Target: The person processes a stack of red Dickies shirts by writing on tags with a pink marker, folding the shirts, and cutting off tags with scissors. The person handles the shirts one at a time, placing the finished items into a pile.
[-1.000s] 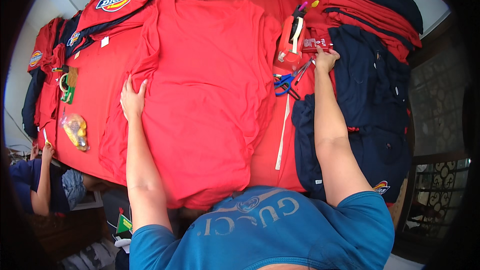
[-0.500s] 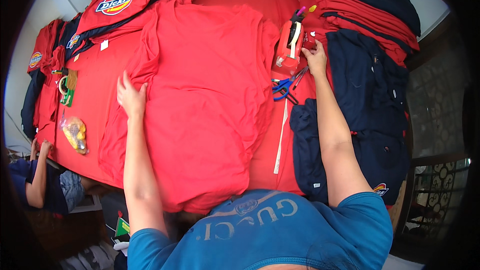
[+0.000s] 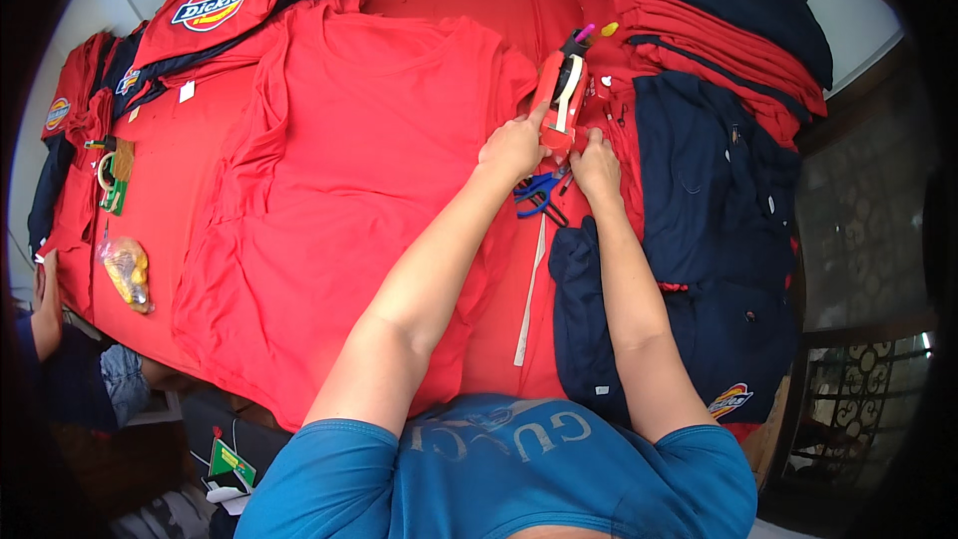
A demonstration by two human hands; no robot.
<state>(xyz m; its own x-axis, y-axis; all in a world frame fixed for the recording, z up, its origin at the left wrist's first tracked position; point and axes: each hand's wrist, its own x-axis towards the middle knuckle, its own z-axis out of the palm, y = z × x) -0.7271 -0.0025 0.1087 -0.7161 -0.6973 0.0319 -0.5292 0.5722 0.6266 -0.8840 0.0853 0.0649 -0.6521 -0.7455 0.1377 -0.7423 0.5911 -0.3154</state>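
A red sleeveless shirt point(image 3: 369, 170) lies spread flat in front of me, with soft creases across it. At its right edge stands a red tape dispenser point(image 3: 549, 105) carrying a pale roll of tape. My left hand point(image 3: 512, 150) reaches across the shirt and grips the dispenser's near left side, index finger along it. My right hand point(image 3: 597, 168) is at the near right end of the dispenser, fingers curled together; what they pinch is hidden. Just below both hands lie blue-handled scissors point(image 3: 541, 198), and a dark pen-like tool point(image 3: 566, 180) is beside them.
Folded navy garments point(image 3: 699, 180) lie at right, beneath a tall red and navy stack point(image 3: 718, 20). Red shirts with a printed emblem point(image 3: 215, 5) are far left. A bag of yellow items point(image 3: 127, 274) and a green tape holder point(image 3: 112, 180) sit left, near another person's arm point(image 3: 47, 309).
My left hand has moved from the shirt's left side to the tape dispenser. My right hand has come down from a red object beside the dispenser to its near end. The view has shifted slightly.
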